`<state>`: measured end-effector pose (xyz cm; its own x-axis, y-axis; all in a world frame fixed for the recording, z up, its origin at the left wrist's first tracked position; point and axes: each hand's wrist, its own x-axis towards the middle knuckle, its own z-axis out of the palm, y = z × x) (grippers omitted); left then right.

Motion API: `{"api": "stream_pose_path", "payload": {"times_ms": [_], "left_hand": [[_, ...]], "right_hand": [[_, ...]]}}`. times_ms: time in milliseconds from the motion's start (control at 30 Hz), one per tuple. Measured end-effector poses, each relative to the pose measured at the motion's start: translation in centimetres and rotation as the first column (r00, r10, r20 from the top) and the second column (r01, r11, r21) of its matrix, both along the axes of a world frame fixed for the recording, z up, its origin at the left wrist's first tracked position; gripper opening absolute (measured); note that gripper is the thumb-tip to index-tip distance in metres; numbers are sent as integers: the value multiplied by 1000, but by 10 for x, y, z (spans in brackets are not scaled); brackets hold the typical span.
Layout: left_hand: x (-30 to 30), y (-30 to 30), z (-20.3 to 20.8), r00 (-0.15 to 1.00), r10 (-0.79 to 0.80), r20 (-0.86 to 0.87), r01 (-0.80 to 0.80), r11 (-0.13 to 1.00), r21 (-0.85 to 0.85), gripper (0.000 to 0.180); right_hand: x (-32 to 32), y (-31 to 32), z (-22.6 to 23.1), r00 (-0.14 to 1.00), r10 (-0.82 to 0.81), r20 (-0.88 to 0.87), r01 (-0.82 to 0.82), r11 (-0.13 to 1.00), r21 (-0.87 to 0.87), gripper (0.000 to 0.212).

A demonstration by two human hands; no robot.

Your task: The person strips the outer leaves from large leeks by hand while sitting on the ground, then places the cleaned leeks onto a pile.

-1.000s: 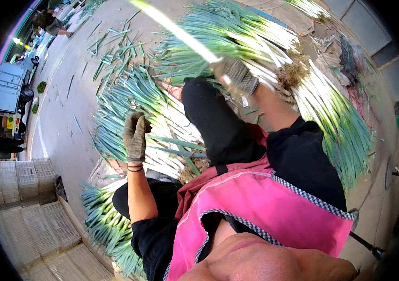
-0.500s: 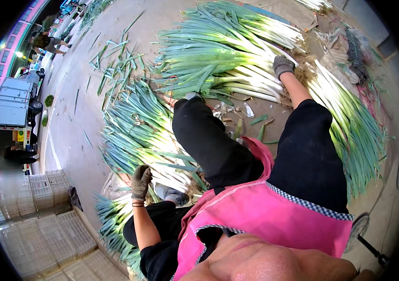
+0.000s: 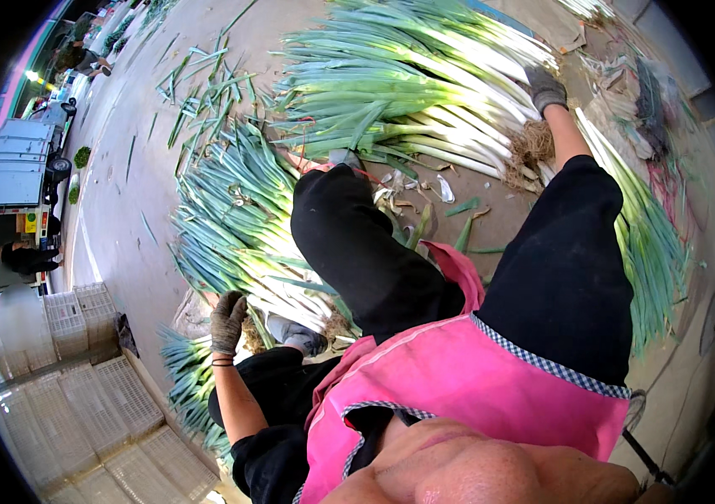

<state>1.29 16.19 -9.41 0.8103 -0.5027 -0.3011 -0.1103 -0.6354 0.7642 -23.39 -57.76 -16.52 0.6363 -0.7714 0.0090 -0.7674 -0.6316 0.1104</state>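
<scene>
My right hand (image 3: 545,88), in a dark knitted glove, reaches far out to the right end of a large pile of long green onions (image 3: 391,92). Its fingers are closed at the white stems, just above the tangled roots (image 3: 534,141); how many stems it grips is hidden. My left hand (image 3: 228,322), gloved too, hangs above the floor at the left with its fingers loosely bent and nothing visible in them. Below and beside it lies a smaller bunch of green onions (image 3: 189,370). Between the hands, another bunch (image 3: 235,214) lies by my black-trousered leg.
More green onions (image 3: 647,244) lie right of my leg. Trimmed leaves (image 3: 206,92) and peeled scraps (image 3: 445,190) litter the floor. Stacked plastic crates (image 3: 89,412) stand at lower left. Beyond them, a person (image 3: 28,256) is by a truck (image 3: 17,164). Crumpled sheeting (image 3: 626,109) lies at far right.
My right hand has moved farther right and away along the stems, toward the root end. My left hand has shifted slightly left, and its fingers look less curled. The view has tilted a little.
</scene>
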Motion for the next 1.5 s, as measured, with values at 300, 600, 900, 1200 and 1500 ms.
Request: {"api": "stream_pose_path", "payload": {"times_ms": [300,600,900,1200,1500], "left_hand": [[3,18,42,910,-309,277,185,900,394,24],[27,77,34,935,-107,338,50,984,173,33],[-2,98,41,906,-308,290,63,776,628,38],[-12,128,43,957,-245,155,64,699,713,41],[20,97,19,950,-43,308,-122,861,494,36]], "right_hand": [[88,17,-25,891,404,206,-425,903,68,38],[255,408,105,498,513,699,-764,-122,634,35],[219,637,-193,177,962,-208,-548,272,791,30],[179,686,-192,833,538,-130,-152,448,881,58],[220,672,-19,802,211,560,-536,-161,829,23]]}}
